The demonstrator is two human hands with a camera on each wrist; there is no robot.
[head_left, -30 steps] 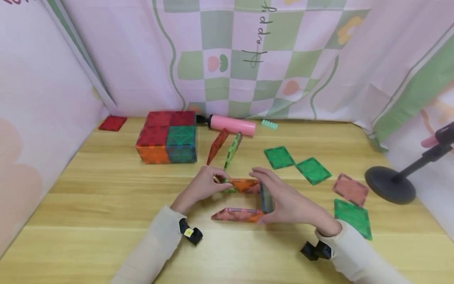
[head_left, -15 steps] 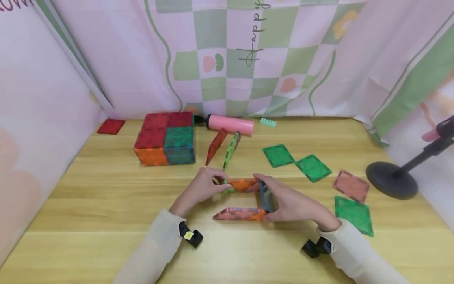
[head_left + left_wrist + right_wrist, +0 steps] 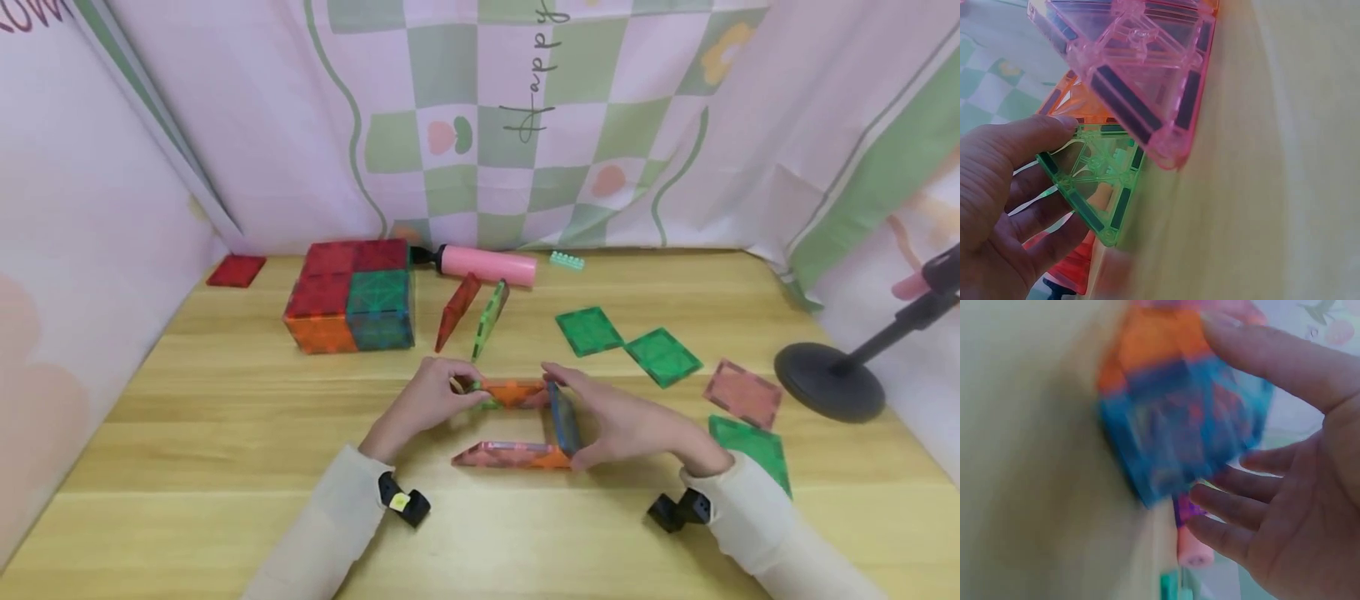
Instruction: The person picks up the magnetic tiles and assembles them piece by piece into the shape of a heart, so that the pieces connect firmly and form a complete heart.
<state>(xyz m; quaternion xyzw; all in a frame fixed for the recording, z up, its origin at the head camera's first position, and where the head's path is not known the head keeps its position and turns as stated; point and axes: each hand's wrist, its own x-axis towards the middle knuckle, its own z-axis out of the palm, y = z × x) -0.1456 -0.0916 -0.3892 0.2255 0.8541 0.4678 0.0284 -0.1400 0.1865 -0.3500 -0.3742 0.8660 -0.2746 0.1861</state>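
My left hand [image 3: 427,400] pinches a green triangular magnetic tile [image 3: 1100,172] between thumb and fingers, at the left end of an upright orange tile [image 3: 513,393]. Around a blue tile [image 3: 564,421] my right hand [image 3: 630,421] is spread, thumb near the front corner and fingers near the back corner. Its fingers look loose and slightly apart from the blue face; the right wrist view is blurred. The blue tile joins the orange back piece to a front wall with a pink triangular tile [image 3: 498,454] at its left. These pieces form a three-sided frame, open to the left.
Behind stand a red tile [image 3: 457,312], a light-green tile [image 3: 490,321] and a box of magnetic tiles [image 3: 348,296]. A pink pump [image 3: 487,265] lies at the back. Green tiles [image 3: 663,357] and a pink tile [image 3: 742,393] lie right, near a black stand [image 3: 828,381].
My right hand has shifted slightly right and its fingers have loosened around the blue tile. The blue tile's front end has moved a little right. My left hand keeps its pinch.
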